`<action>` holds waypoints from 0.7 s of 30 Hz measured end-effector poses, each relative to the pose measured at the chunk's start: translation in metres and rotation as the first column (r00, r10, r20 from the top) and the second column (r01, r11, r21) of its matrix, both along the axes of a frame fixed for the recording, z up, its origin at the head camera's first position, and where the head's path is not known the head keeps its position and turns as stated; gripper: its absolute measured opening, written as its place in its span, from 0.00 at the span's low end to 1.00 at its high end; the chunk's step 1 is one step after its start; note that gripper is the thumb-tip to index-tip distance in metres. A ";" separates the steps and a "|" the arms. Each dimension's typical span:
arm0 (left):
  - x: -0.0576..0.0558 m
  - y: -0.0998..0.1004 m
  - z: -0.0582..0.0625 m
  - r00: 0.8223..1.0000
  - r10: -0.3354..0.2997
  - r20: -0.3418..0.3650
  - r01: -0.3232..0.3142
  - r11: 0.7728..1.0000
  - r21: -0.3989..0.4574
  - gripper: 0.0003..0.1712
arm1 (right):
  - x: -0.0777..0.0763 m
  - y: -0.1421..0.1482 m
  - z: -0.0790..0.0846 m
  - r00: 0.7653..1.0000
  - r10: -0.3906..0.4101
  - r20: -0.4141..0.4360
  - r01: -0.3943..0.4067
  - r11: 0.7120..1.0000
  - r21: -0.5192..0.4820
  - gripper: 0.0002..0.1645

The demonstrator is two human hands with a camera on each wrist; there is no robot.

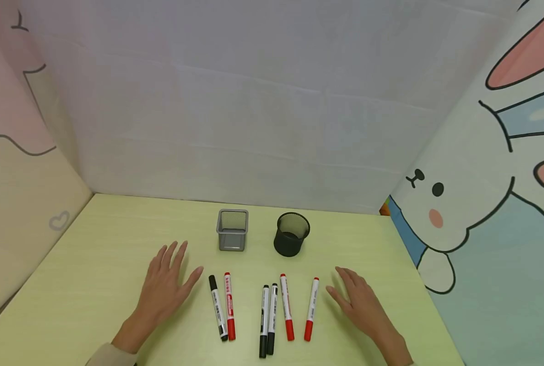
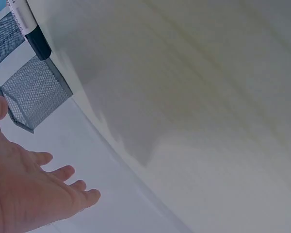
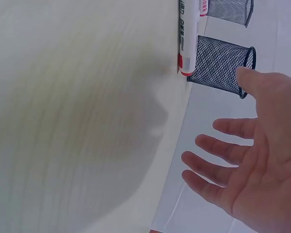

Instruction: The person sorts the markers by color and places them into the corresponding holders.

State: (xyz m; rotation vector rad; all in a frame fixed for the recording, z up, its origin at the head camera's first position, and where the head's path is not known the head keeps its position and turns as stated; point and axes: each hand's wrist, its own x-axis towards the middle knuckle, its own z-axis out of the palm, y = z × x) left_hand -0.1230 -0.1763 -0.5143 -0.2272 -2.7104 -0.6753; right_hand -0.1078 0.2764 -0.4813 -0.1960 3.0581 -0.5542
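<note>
My left hand (image 1: 163, 287) hovers left of the markers with its fingers spread, holding nothing. Nearest to it lies a black-capped marker (image 1: 218, 308), beside a red marker (image 1: 230, 306). Two black markers (image 1: 264, 321) lie side by side in the middle, and two red markers (image 1: 287, 307) lie to their right, a little apart. My right hand (image 1: 361, 305) is right of the rightmost red marker (image 1: 311, 309), fingers extended and holding nothing. Behind the markers stand a square grey mesh pen holder (image 1: 232, 230) and a round black mesh pen holder (image 1: 292, 234).
The pale yellow table (image 1: 130, 229) meets a white cloth wall (image 1: 253, 101) at the back. A pink and cream panel (image 1: 20, 203) rises on the left, and a panel with a cartoon rabbit (image 1: 473, 168) stands on the right.
</note>
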 end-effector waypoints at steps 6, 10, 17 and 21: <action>-0.007 0.004 0.001 1.000 -0.020 0.018 0.019 0.998 0.064 0.43 | 0.001 -0.006 0.001 0.999 -0.031 0.021 0.031 1.000 -0.002 0.36; -0.011 0.006 0.002 0.999 -0.029 0.030 0.026 0.994 0.110 0.41 | 0.005 -0.010 0.001 0.999 -0.036 -0.001 0.036 0.999 -0.027 0.32; -0.020 0.008 0.005 0.998 -0.044 0.040 0.036 0.982 0.183 0.39 | 0.006 -0.018 0.003 0.999 -0.046 0.003 0.046 0.996 -0.071 0.30; -0.026 0.010 0.006 0.997 -0.052 0.052 0.039 0.973 0.228 0.39 | 0.006 -0.023 0.004 0.998 -0.057 0.027 0.059 0.995 -0.076 0.31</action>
